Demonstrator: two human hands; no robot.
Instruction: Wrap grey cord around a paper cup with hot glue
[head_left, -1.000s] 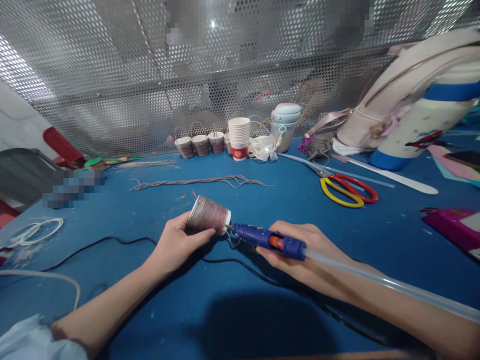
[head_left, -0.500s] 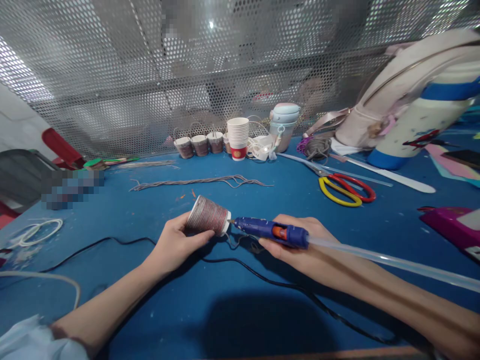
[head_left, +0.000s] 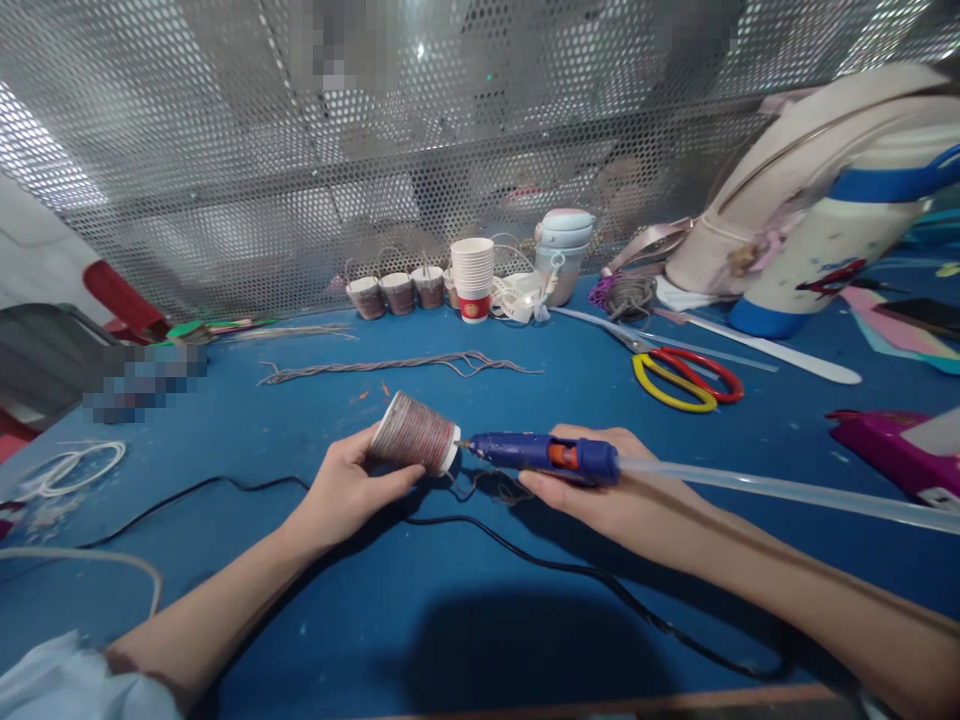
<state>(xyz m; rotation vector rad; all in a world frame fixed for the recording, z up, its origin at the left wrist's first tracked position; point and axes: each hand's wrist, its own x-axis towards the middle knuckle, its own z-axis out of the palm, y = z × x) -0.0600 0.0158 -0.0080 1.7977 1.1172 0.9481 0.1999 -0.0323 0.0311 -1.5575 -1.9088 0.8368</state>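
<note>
My left hand point(head_left: 341, 490) grips a paper cup wrapped in brownish cord point(head_left: 415, 433), held on its side just above the blue table point(head_left: 480, 620). My right hand point(head_left: 600, 495) is closed around a blue hot glue gun point(head_left: 544, 453) with a clear glue stick point(head_left: 787, 490) sticking out behind it. The gun's nozzle touches the cup's white rim. A loose end of cord point(head_left: 487, 487) hangs under the nozzle.
A black cable point(head_left: 525, 560) runs across the table below my hands. Lengths of cord point(head_left: 397, 365), wrapped cups point(head_left: 397, 292), a stack of paper cups point(head_left: 472, 276), scissors point(head_left: 686, 375), a bottle point(head_left: 562, 255) and a bag point(head_left: 787, 190) lie farther back, before a perforated metal screen point(head_left: 300, 150).
The glue gun has levelled out and its nozzle has come up against the cup's rim. The cup and my left hand have barely moved.
</note>
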